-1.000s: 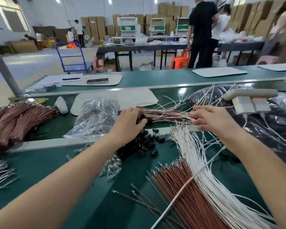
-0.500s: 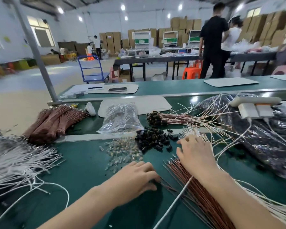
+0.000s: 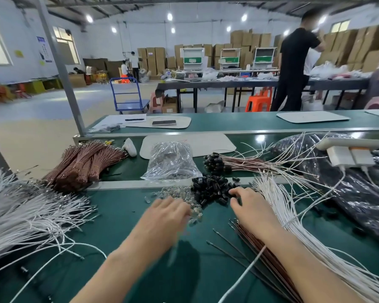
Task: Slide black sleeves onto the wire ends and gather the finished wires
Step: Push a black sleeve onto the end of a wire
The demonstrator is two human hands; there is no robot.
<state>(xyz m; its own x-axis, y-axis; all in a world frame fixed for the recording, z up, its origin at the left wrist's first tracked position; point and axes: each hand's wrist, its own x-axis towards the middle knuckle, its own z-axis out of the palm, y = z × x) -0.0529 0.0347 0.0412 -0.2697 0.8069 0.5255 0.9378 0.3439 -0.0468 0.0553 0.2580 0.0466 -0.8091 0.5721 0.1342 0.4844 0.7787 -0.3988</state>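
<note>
A heap of loose black sleeves [image 3: 212, 188] lies on the green bench in front of me. My right hand [image 3: 248, 204] reaches into its right edge, fingertips curled among the sleeves; what they pinch is hidden. My left hand [image 3: 164, 217] is blurred, palm down beside a pile of small clear parts [image 3: 179, 194], its fingers loosely bent with nothing seen in them. Under my right wrist fan out bare brown wires [image 3: 269, 254] and white wires [image 3: 293, 221]. Behind the heap lies a bundle of finished brown wires with black sleeves [image 3: 217, 164] on their ends.
A clear plastic bag [image 3: 171, 162] stands behind the sleeves. Tied brown wire bundles [image 3: 85, 162] lie at the left, a big spread of white wires [image 3: 26, 215] at the far left. Dark plastic bags [image 3: 348, 189] and a white power strip [image 3: 348, 154] fill the right.
Both hands left the sleeved bundle at the back and came down near me. My right hand then slid from the brown wire ends to the black sleeve heap; my left hand moved toward the clear parts.
</note>
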